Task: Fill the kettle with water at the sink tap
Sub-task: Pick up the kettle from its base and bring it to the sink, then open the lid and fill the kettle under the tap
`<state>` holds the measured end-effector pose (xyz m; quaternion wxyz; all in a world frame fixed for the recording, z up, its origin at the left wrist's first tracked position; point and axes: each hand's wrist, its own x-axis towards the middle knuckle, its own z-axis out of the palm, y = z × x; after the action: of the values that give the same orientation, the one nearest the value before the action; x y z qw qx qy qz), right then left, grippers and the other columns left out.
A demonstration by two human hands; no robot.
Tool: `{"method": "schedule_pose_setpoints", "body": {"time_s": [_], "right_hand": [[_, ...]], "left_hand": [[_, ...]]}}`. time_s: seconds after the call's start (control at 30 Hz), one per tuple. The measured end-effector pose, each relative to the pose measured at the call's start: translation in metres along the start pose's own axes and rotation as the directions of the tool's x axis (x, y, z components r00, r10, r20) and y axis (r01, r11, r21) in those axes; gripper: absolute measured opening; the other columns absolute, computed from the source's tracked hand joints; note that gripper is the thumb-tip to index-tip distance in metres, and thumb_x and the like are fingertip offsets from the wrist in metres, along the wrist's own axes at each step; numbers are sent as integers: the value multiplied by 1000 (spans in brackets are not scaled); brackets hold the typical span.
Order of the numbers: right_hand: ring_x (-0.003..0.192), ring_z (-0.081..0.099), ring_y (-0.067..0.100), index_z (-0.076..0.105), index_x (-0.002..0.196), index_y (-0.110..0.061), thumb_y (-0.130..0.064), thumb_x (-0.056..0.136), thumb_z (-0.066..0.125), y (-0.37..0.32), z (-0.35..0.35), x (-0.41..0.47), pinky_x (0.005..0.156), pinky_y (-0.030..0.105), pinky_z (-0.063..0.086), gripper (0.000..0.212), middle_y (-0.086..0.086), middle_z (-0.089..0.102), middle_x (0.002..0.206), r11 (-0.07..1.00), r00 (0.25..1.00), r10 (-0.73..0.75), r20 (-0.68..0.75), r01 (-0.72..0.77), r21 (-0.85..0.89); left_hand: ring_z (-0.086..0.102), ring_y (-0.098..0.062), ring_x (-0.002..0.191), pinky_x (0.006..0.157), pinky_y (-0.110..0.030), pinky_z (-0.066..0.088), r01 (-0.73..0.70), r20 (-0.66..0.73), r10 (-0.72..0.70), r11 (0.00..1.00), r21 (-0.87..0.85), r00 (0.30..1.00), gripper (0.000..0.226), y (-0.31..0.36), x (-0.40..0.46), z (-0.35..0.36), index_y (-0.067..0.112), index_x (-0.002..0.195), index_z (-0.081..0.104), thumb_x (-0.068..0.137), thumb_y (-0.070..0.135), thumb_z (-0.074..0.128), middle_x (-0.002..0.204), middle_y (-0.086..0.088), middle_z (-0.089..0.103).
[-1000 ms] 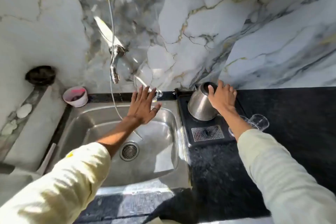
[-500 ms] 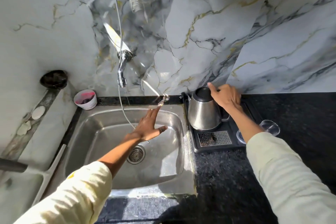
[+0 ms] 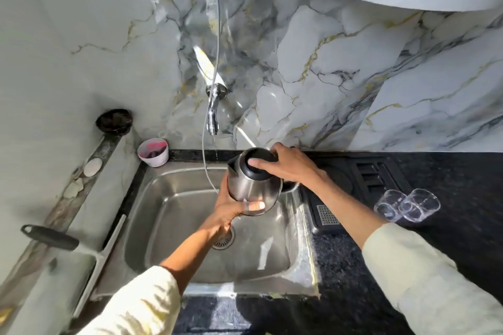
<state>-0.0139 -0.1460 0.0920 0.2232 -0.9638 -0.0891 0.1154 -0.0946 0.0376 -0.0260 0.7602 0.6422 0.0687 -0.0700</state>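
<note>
The steel kettle [image 3: 251,189] with its black lid hangs over the steel sink [image 3: 174,198], tilted a little toward the tap. My left hand [image 3: 231,208] cups its base from below, thumb across the front. My right hand [image 3: 288,164] grips the top from the right, thumb on the black lid. The chrome tap [image 3: 213,114] sticks out of the marble wall just above and left of the kettle. A thin stream of water falls from it past the kettle's left side.
A black tray base [image 3: 362,179] lies on the dark counter right of the sink, with two clear glasses [image 3: 407,205] beside it. A pink-and-white cup [image 3: 153,152] stands at the sink's back left corner. A squeegee [image 3: 89,247] lies along the left ledge. A thin hose [image 3: 209,106] hangs by the tap.
The kettle has left the black tray and moved left over the sink. My left hand, open in the basin before, now supports its base; my right hand stays on top.
</note>
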Motion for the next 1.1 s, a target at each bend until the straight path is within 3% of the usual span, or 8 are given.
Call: {"method": "schedule_pose_setpoints", "body": {"time_s": [0.23,0.43,0.5,0.7,0.83,0.97,1.03,1.1], "right_hand": [[107,62,16,52,117,-40,-70,65,65,-26,10,2,93,38,53,61,-3,64,118,940,976,47,212,-115,321],[111,66,17,64,135,-22,-41,93,59,-22,-17,-14,100,31,55,46,4,74,117,601,887,-256,384,-165,782],[116,58,25,62,135,-11,-22,94,57,-21,-19,-19,112,43,44,42,12,67,120,548,868,-300,396,-183,816],[112,60,28,55,124,-27,18,75,54,-7,-11,-34,96,42,52,67,12,59,124,300,807,-477,348,-223,928],[131,59,16,41,145,-34,8,74,79,1,9,-36,107,35,54,91,0,59,139,640,897,-364,250,46,767],[118,64,15,59,117,-36,-5,78,81,1,40,-22,103,30,48,54,-5,69,121,859,1000,-24,5,18,512],[110,65,11,63,110,-34,-2,81,80,3,54,-13,101,26,47,46,-6,71,116,814,999,53,-13,-36,580],[100,67,5,67,99,-33,3,83,77,1,67,-4,86,11,49,41,-14,73,103,763,995,95,-22,-59,644]], "left_hand": [[65,-30,130,105,-50,59,-55,55,53,998,38,997,123,13,-6,-46,39,149,46,51,-9,101,143,-4,64],[69,-25,120,72,-34,65,135,197,-150,987,84,969,127,31,-5,-78,47,151,40,47,10,101,138,-3,67],[69,-23,121,72,-39,64,122,250,-142,988,94,958,121,37,-3,-83,47,148,43,49,6,99,138,-2,68],[65,-26,113,82,-55,48,158,351,-204,975,155,914,116,40,1,-93,44,148,44,50,7,94,130,-13,66],[74,-22,107,76,-44,58,228,342,-247,969,96,907,114,29,3,-89,50,146,46,51,8,93,125,1,73],[78,-9,96,64,-29,62,208,241,-216,976,58,946,123,21,4,-80,43,154,41,50,6,96,128,0,70],[66,-8,123,93,-29,59,157,231,-186,978,139,955,135,29,7,-84,35,167,20,58,14,96,154,7,53],[36,-11,152,124,-34,31,148,164,-189,961,234,968,130,46,15,-90,33,170,2,71,49,86,168,14,24]]}}
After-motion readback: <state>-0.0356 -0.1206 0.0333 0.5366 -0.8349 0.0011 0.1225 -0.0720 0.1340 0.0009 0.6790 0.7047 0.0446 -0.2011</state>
